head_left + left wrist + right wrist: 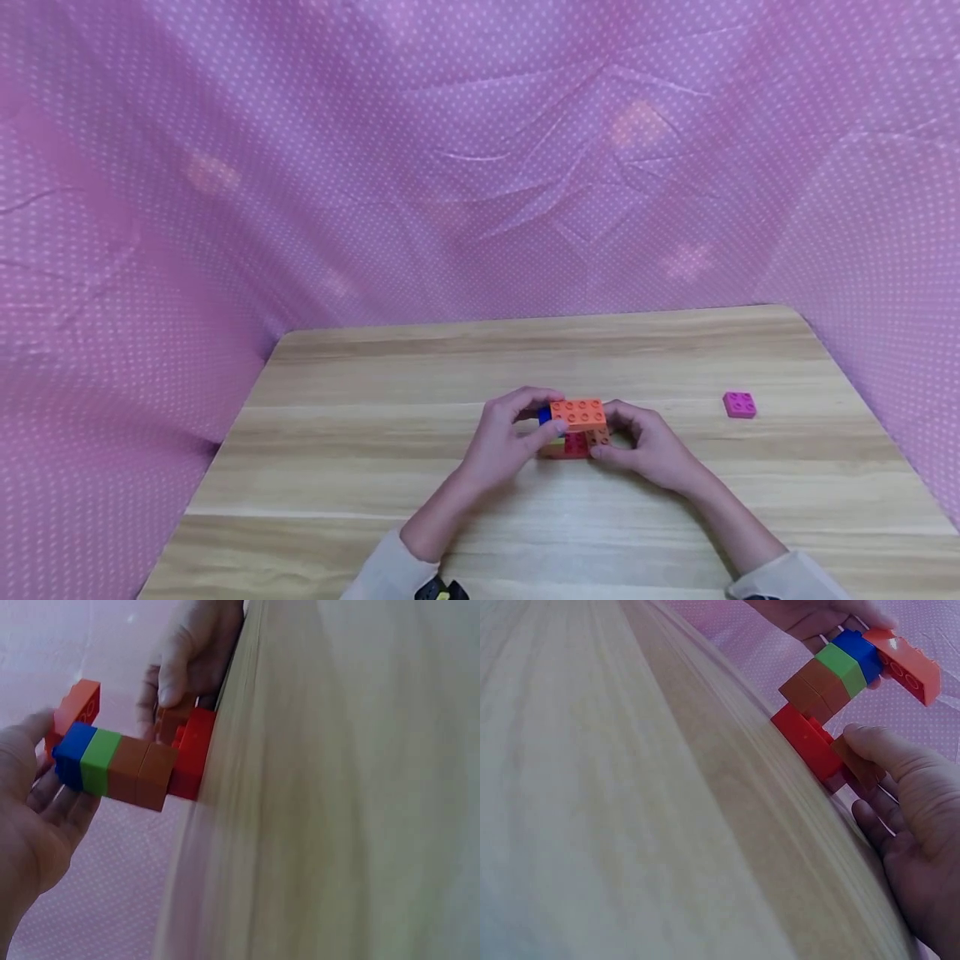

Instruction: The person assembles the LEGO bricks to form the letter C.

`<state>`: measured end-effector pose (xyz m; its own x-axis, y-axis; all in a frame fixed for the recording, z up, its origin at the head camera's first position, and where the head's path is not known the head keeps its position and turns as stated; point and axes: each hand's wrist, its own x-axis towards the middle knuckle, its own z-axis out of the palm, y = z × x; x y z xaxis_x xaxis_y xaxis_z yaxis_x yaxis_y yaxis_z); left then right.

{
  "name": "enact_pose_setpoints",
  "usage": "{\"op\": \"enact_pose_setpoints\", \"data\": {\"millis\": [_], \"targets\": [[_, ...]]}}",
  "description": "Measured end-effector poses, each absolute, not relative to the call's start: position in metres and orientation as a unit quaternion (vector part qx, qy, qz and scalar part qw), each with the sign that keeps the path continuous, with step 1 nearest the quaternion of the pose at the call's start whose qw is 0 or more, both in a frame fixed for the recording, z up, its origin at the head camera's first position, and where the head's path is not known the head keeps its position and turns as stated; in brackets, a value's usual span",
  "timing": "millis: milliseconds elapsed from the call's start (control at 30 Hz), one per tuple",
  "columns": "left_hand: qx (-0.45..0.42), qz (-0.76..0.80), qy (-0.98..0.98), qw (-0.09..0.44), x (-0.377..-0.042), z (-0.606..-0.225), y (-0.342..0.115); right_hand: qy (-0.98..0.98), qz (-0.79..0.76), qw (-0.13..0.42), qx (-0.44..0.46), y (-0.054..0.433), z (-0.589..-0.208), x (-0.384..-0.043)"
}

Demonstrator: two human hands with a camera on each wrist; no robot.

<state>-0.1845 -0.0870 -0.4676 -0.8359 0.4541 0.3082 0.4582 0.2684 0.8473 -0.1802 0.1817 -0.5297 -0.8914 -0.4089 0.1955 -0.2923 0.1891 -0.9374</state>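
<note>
A column of toy building bricks rises from one end of a red brick (194, 754) on the table: two brown bricks (138, 772), a green one (100, 763) and a blue one (76, 755). At its top, an orange eight-stud brick (577, 412) juts out sideways over the red one. My left hand (510, 433) grips the orange brick's left end, thumb in front and fingers behind, beside the blue brick. With thumb and fingers, my right hand (654, 450) pinches another brown brick (859, 761) at the red brick's right end.
A magenta four-stud brick (739, 405) lies on the wooden table (375, 467), right of my right hand. Pink dotted cloth (480, 167) hangs behind the table and along both sides.
</note>
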Motion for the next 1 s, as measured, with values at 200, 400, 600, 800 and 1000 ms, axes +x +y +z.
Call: {"op": "enact_pose_setpoints", "data": {"millis": [200,400,600,800,1000], "targets": [[-0.240,-0.598,-0.764,-0.038,-0.183,-0.475,-0.085,0.764,-0.600,0.051,-0.233,0.181,-0.530,-0.180],[-0.215,-0.644,-0.732,-0.044,-0.179,-0.483,-0.082,0.762,-0.601,0.049,-0.237,0.181,-0.531,-0.180],[-0.224,-0.662,-0.715,-0.022,-0.178,-0.485,-0.078,0.767,-0.593,0.043,-0.240,0.182,-0.531,-0.179],[-0.226,-0.662,-0.714,-0.017,-0.177,-0.484,-0.077,0.767,-0.594,0.038,-0.239,0.183,-0.529,-0.179],[-0.219,-0.661,-0.718,-0.018,-0.176,-0.485,-0.076,0.763,-0.597,0.044,-0.242,0.184,-0.531,-0.179]]}}
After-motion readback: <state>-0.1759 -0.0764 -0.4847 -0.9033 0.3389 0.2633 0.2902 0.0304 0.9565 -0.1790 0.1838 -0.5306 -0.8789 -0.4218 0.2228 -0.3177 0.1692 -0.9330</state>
